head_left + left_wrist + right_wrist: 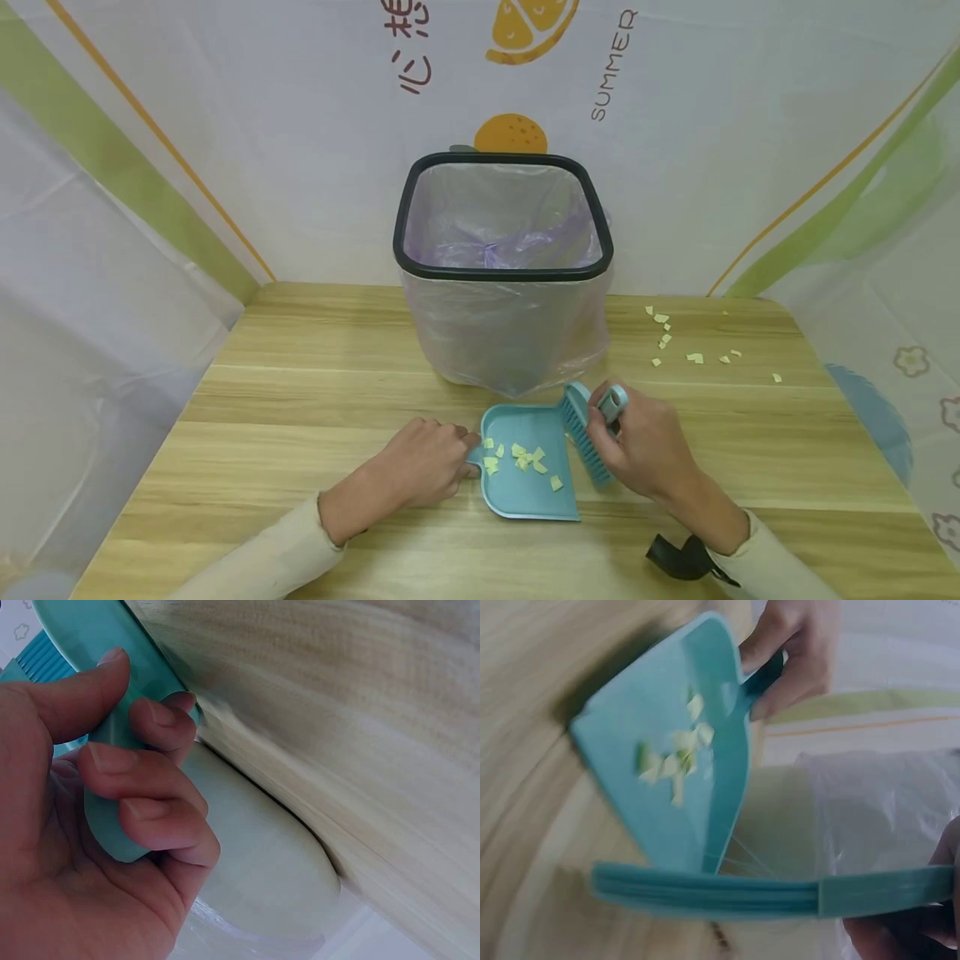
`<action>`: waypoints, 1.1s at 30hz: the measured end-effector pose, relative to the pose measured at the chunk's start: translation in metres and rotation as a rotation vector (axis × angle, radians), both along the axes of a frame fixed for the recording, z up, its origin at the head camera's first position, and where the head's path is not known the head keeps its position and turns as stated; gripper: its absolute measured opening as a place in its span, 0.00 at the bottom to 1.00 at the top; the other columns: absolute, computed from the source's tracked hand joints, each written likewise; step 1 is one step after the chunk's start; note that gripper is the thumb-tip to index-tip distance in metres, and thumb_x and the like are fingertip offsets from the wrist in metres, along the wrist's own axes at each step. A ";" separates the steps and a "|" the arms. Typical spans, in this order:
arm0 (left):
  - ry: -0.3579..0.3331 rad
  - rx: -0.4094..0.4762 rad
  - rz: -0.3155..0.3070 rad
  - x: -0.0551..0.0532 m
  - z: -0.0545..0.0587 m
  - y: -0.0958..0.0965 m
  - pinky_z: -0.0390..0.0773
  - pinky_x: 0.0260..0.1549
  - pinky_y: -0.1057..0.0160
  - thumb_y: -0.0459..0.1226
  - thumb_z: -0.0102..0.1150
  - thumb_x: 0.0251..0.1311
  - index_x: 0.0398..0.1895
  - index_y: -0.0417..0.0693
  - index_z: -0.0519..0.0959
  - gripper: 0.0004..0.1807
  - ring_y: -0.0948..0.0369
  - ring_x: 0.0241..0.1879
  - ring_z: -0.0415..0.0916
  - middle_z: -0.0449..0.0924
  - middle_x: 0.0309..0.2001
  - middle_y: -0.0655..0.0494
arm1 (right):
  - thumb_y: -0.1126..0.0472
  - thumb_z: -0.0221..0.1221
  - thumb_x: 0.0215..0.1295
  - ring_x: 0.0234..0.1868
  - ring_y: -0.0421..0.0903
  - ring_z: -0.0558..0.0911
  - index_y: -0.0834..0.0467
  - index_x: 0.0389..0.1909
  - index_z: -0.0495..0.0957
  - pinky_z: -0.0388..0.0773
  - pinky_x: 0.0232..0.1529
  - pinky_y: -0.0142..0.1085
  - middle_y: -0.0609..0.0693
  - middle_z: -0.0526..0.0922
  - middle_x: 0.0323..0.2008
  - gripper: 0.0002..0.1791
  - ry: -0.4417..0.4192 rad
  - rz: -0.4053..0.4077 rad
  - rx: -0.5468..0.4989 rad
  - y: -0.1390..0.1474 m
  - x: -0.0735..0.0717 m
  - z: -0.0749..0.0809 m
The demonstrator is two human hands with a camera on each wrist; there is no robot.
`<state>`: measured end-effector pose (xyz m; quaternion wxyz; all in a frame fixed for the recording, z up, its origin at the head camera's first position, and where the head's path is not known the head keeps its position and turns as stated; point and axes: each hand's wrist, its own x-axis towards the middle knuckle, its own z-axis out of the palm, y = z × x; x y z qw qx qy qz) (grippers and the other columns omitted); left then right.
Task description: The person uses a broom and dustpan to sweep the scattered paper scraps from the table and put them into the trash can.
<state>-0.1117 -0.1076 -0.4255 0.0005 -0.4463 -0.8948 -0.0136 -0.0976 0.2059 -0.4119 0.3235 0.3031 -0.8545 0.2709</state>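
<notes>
Plainly, in the head view, the left hand (431, 462) grips the short handle of a blue dustpan (525, 500), its fingers curled round it at the pan's left end. The dustpan lies on a wooden table (300, 400), just in front of a bin with a black rim (502, 273), its straight front edge turned toward the right. Small pale yellow bits (522, 456) lie in the pan, some near the handle, most around the middle, one nearer the front edge. The right hand (645, 437) holds a blue brush (592, 446) beside that edge, the bristles facing the pan. A clear plastic bag (517, 333) lines the bin and hangs over its outside. More scattered bits (695, 358) lie on the table to the right of the bin. A black object (682, 558) sits by the right sleeve (780, 558), and a printed cloth (322, 125) hangs behind.

From the left wrist, the thumb lies along the dustpan while the other fingers bend about its handle; some bristles show past the thumb.

From the right wrist, the brush crosses in front of the pan, seen nearly edge-on; I cannot tell whether they touch. Only part of the gripping right hand appears, at the right border.
</notes>
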 end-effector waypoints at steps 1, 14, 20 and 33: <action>-0.001 -0.002 0.000 0.000 0.000 0.000 0.79 0.21 0.59 0.47 0.69 0.73 0.51 0.42 0.87 0.17 0.57 0.25 0.81 0.90 0.40 0.51 | 0.63 0.57 0.60 0.21 0.31 0.69 0.57 0.33 0.78 0.66 0.17 0.27 0.44 0.81 0.25 0.03 0.006 -0.012 0.008 0.003 0.000 -0.001; 0.008 0.006 -0.005 0.000 0.000 0.000 0.78 0.21 0.60 0.46 0.70 0.73 0.49 0.43 0.87 0.16 0.58 0.24 0.79 0.89 0.39 0.52 | 0.68 0.58 0.63 0.22 0.30 0.76 0.57 0.35 0.78 0.71 0.19 0.23 0.43 0.81 0.25 0.03 -0.057 0.126 -0.054 -0.013 0.003 -0.004; 0.005 0.009 -0.010 0.000 -0.001 0.000 0.78 0.21 0.60 0.46 0.70 0.73 0.49 0.43 0.87 0.16 0.59 0.24 0.79 0.90 0.40 0.52 | 0.67 0.58 0.62 0.22 0.30 0.77 0.56 0.34 0.78 0.73 0.19 0.25 0.43 0.83 0.24 0.03 -0.063 0.045 -0.055 -0.002 0.005 0.001; 0.008 0.007 -0.010 0.000 -0.001 0.000 0.80 0.21 0.60 0.46 0.70 0.73 0.51 0.42 0.87 0.17 0.57 0.25 0.82 0.91 0.42 0.51 | 0.68 0.59 0.62 0.22 0.31 0.78 0.57 0.36 0.77 0.74 0.19 0.26 0.43 0.83 0.26 0.04 -0.086 0.097 -0.014 0.001 0.006 -0.006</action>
